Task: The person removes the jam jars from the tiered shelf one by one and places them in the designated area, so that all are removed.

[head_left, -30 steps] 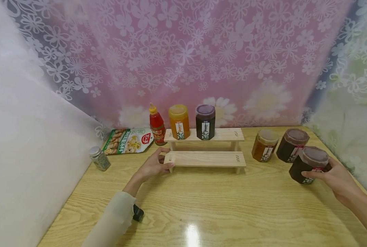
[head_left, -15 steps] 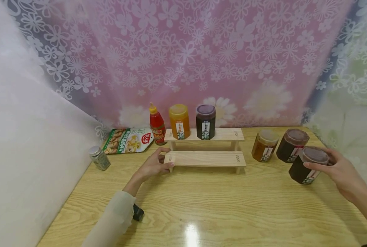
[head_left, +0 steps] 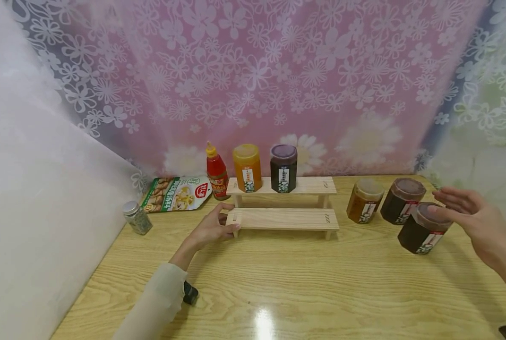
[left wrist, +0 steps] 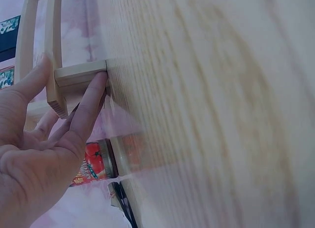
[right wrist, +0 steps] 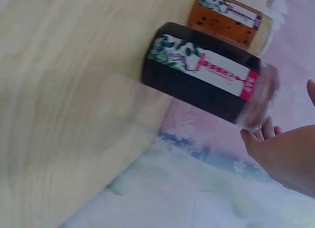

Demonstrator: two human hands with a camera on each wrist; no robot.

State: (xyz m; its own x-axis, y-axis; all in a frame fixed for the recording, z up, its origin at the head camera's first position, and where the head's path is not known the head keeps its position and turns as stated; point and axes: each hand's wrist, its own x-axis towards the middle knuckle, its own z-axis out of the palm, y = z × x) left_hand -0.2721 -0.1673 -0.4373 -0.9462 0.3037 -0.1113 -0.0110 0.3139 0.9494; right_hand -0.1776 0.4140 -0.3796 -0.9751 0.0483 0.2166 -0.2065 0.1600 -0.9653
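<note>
Gripping the left end of the wooden rack (head_left: 282, 218) with the left hand (head_left: 210, 226), thumb against the lower step and a finger against its leg. Holding the right hand (head_left: 478, 217) wide and loose at the lid of the nearest dark jar (head_left: 420, 236), on the right of the table (head_left: 278, 274); cannot tell whether touching. Just behind that jar, a second dark jar (head_left: 399, 205), then an amber jar (head_left: 364, 205). Upright on the upper step, an orange jar (head_left: 247, 174) and a purple-lidded jar (head_left: 284, 174). Farther left, a red bottle (head_left: 217, 172), a flat packet (head_left: 176, 194) and a small shaker (head_left: 137, 218).
</note>
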